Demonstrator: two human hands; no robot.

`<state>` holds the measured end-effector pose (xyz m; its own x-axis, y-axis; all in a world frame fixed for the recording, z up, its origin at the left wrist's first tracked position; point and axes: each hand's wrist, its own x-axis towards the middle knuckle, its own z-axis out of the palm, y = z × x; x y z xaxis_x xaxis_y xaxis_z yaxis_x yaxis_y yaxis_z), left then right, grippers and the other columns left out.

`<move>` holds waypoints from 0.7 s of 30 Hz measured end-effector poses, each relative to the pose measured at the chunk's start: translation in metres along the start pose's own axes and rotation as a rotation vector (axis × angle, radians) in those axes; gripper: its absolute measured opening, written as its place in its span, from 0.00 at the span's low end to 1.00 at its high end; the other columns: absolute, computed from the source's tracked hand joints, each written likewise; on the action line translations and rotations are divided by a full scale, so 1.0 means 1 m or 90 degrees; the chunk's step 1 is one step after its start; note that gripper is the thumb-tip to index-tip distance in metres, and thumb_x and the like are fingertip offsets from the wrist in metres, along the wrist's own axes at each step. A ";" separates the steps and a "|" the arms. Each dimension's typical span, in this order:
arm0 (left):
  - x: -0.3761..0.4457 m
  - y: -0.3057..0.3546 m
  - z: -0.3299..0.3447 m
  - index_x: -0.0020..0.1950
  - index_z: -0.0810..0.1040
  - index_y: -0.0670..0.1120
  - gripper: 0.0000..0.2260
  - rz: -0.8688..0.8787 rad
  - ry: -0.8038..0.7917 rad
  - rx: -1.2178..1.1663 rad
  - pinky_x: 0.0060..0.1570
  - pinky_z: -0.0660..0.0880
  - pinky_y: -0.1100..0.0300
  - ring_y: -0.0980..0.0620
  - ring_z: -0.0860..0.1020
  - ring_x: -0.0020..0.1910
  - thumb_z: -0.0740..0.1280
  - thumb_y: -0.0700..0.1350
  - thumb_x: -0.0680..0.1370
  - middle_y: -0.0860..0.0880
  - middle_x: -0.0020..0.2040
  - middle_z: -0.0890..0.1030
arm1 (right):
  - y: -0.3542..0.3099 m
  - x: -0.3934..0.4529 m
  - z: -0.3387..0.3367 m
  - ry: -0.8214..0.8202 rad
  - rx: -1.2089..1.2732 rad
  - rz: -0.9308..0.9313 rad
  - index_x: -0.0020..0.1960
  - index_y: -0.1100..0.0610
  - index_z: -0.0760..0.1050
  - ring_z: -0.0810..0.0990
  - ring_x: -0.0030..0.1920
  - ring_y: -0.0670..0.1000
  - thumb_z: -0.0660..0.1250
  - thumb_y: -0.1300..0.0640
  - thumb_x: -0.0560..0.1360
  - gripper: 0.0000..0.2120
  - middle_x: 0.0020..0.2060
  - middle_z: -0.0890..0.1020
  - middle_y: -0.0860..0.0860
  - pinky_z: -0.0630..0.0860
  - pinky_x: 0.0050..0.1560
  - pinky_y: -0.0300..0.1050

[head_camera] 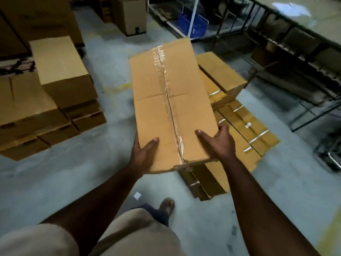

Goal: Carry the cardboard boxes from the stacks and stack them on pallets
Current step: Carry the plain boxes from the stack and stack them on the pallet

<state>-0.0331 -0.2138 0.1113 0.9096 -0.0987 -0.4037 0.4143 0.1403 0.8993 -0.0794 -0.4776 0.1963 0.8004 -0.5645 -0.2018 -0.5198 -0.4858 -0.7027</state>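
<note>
Above grey floor (88, 174), mid-frame: long taped box (171, 106) held off ground, lengthwise away from body. Left hand (143, 154) gripping near left corner, thumb on top, fingers underneath. Right hand (219, 143) gripping near right corner, thumb on top, fingers curled round side edge. Low stack of boxes (245, 126) directly below and right. Taller box stack (60, 85) at left. Metal rack (299, 52) at far right.

Carried box (171, 106): matt brown cardboard, glossy clear tape along its seam. Stacked boxes (60, 71): same matt cardboard. Floor (92, 172): smooth grey concrete, faintly mottled. Rack frame (304, 50): dark metal. Bin (191, 24): blue plastic. Shorts (129, 235): beige cloth.
</note>
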 end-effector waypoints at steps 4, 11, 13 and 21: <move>0.004 -0.021 0.087 0.74 0.68 0.62 0.32 0.005 -0.028 -0.001 0.59 0.78 0.47 0.50 0.79 0.62 0.78 0.54 0.74 0.55 0.65 0.80 | 0.039 0.036 -0.064 0.052 -0.041 -0.009 0.70 0.54 0.68 0.79 0.64 0.60 0.75 0.34 0.71 0.37 0.65 0.81 0.54 0.74 0.58 0.50; 0.008 -0.041 0.219 0.77 0.66 0.59 0.32 -0.004 -0.038 -0.020 0.56 0.77 0.52 0.51 0.79 0.62 0.76 0.51 0.76 0.55 0.63 0.79 | 0.094 0.102 -0.155 0.061 -0.068 -0.007 0.70 0.53 0.69 0.78 0.65 0.60 0.75 0.35 0.72 0.36 0.66 0.80 0.53 0.73 0.61 0.52; 0.012 -0.044 0.242 0.78 0.65 0.59 0.33 -0.005 -0.029 0.002 0.53 0.77 0.53 0.51 0.78 0.62 0.76 0.52 0.77 0.56 0.63 0.79 | 0.110 0.117 -0.170 0.061 -0.062 0.008 0.70 0.52 0.68 0.78 0.65 0.60 0.76 0.35 0.71 0.37 0.66 0.80 0.53 0.73 0.60 0.52; 0.017 -0.092 0.367 0.79 0.61 0.60 0.39 0.023 0.016 0.026 0.66 0.75 0.49 0.53 0.76 0.66 0.79 0.52 0.74 0.56 0.69 0.77 | 0.214 0.200 -0.240 0.037 -0.059 0.020 0.70 0.53 0.70 0.79 0.64 0.61 0.75 0.35 0.71 0.36 0.64 0.81 0.55 0.74 0.60 0.53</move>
<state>-0.0672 -0.5902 0.0834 0.9245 -0.0689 -0.3749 0.3803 0.1026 0.9191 -0.1018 -0.8545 0.1693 0.7658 -0.6170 -0.1814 -0.5725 -0.5254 -0.6295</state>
